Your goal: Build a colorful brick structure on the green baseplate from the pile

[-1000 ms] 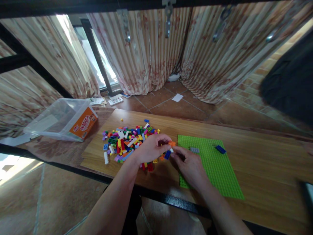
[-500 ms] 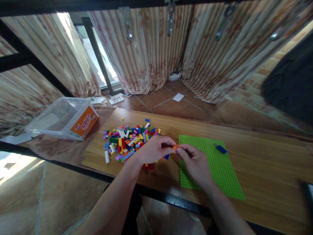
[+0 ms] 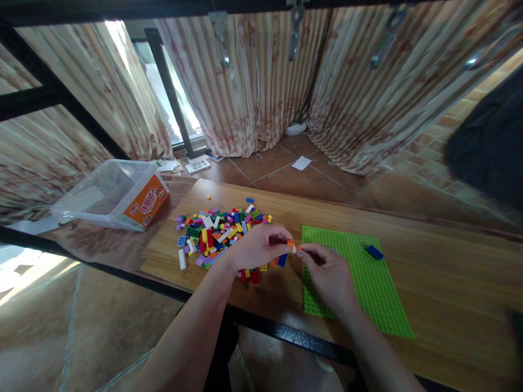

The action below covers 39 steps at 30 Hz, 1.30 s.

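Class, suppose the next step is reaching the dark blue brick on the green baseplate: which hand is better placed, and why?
Probably the right hand: it is over the green baseplate, nearer the dark blue brick. The left hand is farther off, by the brick pile.

On the worktop (image 3: 453, 283), the storage bin (image 3: 147, 202) stands at the left, the brick pile (image 3: 220, 228) lies right of it, and the baseplate (image 3: 368, 288) lies right of the pile. Two loose bricks (image 3: 250, 200) sit behind the pile. One brick (image 3: 374, 252) rests near the baseplate's far right corner. The left hand (image 3: 257, 247) is over the pile's right side, the right hand (image 3: 333, 277) over the baseplate's left part. Curtains (image 3: 253, 92) hang behind the worktop.
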### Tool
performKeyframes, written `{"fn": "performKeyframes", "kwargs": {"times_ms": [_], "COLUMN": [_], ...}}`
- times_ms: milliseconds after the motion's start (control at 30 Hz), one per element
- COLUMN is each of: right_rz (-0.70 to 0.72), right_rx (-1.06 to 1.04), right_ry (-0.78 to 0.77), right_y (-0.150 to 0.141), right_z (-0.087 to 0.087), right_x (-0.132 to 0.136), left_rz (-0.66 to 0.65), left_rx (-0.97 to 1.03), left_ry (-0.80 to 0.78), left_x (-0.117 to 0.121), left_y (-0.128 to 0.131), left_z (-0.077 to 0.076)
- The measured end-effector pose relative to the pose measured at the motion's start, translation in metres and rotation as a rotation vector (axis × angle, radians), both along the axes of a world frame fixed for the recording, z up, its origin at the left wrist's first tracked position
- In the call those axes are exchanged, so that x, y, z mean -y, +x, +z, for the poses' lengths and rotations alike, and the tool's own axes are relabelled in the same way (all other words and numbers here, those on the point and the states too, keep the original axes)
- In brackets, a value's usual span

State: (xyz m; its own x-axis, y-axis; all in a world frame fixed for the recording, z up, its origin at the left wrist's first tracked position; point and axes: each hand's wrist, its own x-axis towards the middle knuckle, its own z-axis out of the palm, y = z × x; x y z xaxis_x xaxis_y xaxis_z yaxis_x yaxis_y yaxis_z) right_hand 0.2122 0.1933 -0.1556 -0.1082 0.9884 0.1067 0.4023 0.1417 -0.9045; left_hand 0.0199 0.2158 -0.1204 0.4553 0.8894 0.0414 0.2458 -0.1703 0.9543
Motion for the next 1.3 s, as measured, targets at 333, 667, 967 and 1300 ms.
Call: {"fn": "performKeyframes", "kwargs": {"times_ms": [333,667,967,1300], "right_rz": [0.034,0.025,0.050,0.044], "right_rx": [0.138,0.025,0.262,0.364], "right_ry": [0.038,0.069,0.164,0.197], "right_y": [-0.003,-0.002,0.002,0.001], "right_z": [-0.009,-0.004,-0.017,-0.024], "right_x": [0.003,0.007,0.002,0.000], "left_rz": [-0.020,-0.040,0.219,0.492], "left_rx": [-0.121,-0.161,-0.154,-0.167], "left_ry": [0.053,0.163,0.235,0.282], "left_x": [0.000,0.000,-0.003,-0.013], "left_y": [0.002,0.010,-0.010,-0.060], "left_z": [-0.008,-0.004,0.000,-0.004]}}
